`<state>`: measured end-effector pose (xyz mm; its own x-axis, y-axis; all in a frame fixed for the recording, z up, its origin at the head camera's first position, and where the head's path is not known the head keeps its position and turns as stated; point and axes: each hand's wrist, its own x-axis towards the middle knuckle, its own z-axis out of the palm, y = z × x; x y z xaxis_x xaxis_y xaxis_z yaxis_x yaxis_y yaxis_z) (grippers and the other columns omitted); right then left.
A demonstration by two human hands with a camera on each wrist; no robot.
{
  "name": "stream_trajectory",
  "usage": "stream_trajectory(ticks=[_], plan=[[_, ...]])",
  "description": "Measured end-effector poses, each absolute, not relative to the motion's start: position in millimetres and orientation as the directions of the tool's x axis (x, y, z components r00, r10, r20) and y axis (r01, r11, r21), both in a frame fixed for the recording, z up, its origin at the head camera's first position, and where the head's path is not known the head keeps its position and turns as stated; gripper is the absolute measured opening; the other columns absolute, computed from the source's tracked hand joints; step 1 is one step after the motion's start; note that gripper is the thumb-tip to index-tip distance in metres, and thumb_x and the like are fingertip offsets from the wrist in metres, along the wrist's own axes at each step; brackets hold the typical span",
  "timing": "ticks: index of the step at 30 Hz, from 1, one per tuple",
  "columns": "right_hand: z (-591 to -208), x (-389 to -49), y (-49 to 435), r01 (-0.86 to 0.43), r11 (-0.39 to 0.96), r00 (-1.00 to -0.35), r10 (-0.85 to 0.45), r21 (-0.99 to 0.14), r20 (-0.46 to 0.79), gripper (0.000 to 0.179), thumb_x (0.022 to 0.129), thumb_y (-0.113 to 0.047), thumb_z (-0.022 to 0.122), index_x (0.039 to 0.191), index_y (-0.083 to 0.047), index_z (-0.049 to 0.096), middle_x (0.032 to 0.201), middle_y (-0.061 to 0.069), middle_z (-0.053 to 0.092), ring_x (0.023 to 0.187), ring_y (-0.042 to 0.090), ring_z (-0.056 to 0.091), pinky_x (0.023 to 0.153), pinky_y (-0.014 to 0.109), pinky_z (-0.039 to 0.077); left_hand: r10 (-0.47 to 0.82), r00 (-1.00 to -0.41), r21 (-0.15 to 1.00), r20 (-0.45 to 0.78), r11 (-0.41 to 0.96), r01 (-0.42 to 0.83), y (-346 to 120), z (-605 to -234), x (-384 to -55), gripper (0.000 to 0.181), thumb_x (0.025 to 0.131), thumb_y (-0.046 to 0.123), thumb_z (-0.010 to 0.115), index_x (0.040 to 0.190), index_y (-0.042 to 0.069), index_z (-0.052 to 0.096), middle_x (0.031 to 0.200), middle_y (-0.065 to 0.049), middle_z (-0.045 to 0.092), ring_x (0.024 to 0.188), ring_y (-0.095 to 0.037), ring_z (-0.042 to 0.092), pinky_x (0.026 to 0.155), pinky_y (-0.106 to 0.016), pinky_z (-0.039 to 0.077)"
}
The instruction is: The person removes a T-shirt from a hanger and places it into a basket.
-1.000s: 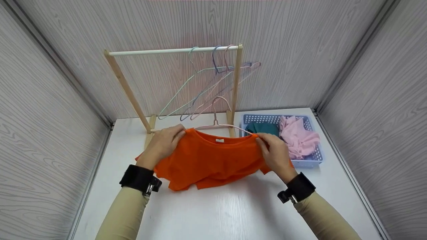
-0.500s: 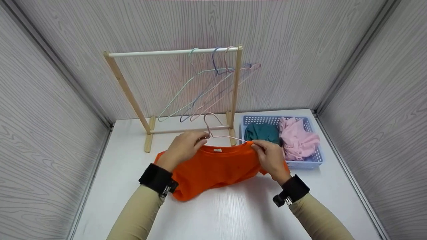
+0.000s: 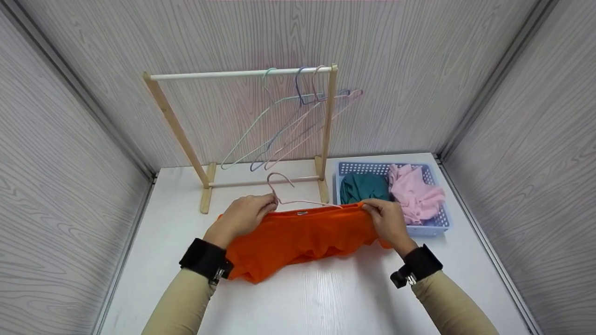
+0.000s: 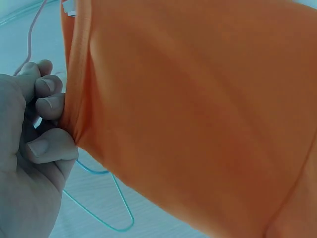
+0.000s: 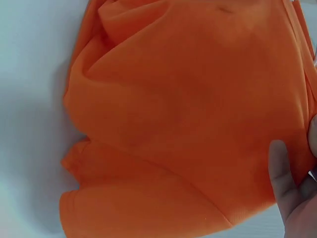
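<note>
An orange T-shirt (image 3: 302,235) is spread between the hands in the head view, its neckline at the top. The pink hanger (image 3: 307,202) has its hook and one shoulder above the neckline; its other parts are hidden by cloth and the left hand. With curled fingers, my left hand (image 3: 244,216) grips the hanger just below its hook, right at the collar. Its fingers (image 4: 49,105) lie against the collar edge in the left wrist view. My right hand (image 3: 387,221) pinches the shirt at the other shoulder, thumb (image 5: 280,166) over the orange cloth.
Behind the shirt stands a wooden rack (image 3: 174,128) with a white bar (image 3: 209,75). Green, blue and pink hangers (image 3: 251,129) hang from it. At the right, a blue basket (image 3: 430,229) holds a dark green cloth (image 3: 365,187) and a pink cloth (image 3: 414,193).
My left hand has gone from the shirt's left shoulder to the hanger below its hook. The hanger has moved left and toward me. My right hand still pinches the other shoulder.
</note>
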<state>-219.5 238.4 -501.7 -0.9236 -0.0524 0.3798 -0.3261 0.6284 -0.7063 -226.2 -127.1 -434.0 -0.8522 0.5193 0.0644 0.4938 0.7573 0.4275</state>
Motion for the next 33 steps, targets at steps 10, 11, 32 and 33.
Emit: stream_trajectory(ticks=[10, 11, 32, 33], plan=[[-509, -225, 259, -0.286, 0.667, -0.933, -0.030, -0.688, 0.358, 0.015, 0.091, -0.009, 0.066, 0.099, -0.003, 0.076, 0.094, 0.013, 0.076, 0.087, 0.028, 0.072, 0.083, 0.043, 0.057, 0.509, -0.860, 0.468, -0.036, 0.769, 0.436, -142, -429, -221, 0.022, 0.101, 0.025, 0.053, 0.114, 0.012, 0.065, 0.091, 0.000, 0.064, 0.087, -0.020, 0.057, 0.095, -0.043, 0.051], [-510, -226, 259, -0.278, 0.671, -0.936, -0.029, -0.688, 0.350, 0.014, 0.091, -0.009, 0.066, 0.099, -0.004, 0.076, 0.094, 0.013, 0.076, 0.087, 0.028, 0.072, 0.083, 0.043, 0.057, 0.507, -0.861, 0.473, -0.042, 0.769, 0.430, -143, -429, -221, 0.022, 0.100, 0.025, 0.053, 0.114, 0.013, 0.065, 0.092, 0.000, 0.065, 0.088, -0.020, 0.058, 0.096, -0.043, 0.051], [-524, -198, 185, -0.309, 0.573, -0.919, -0.385, -0.759, 0.084, 0.018, 0.098, -0.025, 0.059, 0.104, -0.014, 0.071, 0.095, 0.000, 0.070, 0.083, 0.013, 0.057, 0.078, 0.026, 0.050, 0.486, -0.868, 0.634, -0.106, 0.705, 0.318, -123, -409, -219, 0.018, 0.103, 0.027, 0.048, 0.096, 0.015, 0.058, 0.072, 0.000, 0.056, 0.064, -0.015, 0.053, 0.057, -0.027, 0.051], [-525, -197, 179, -0.314, 0.571, -0.911, -0.406, -0.758, 0.072, 0.020, 0.097, -0.028, 0.060, 0.106, -0.014, 0.071, 0.097, -0.001, 0.070, 0.084, 0.013, 0.058, 0.079, 0.026, 0.050, 0.484, -0.870, 0.631, -0.094, 0.705, 0.323, -120, -408, -220, 0.018, 0.103, 0.027, 0.048, 0.096, 0.015, 0.059, 0.073, 0.000, 0.056, 0.066, -0.015, 0.053, 0.060, -0.027, 0.051]])
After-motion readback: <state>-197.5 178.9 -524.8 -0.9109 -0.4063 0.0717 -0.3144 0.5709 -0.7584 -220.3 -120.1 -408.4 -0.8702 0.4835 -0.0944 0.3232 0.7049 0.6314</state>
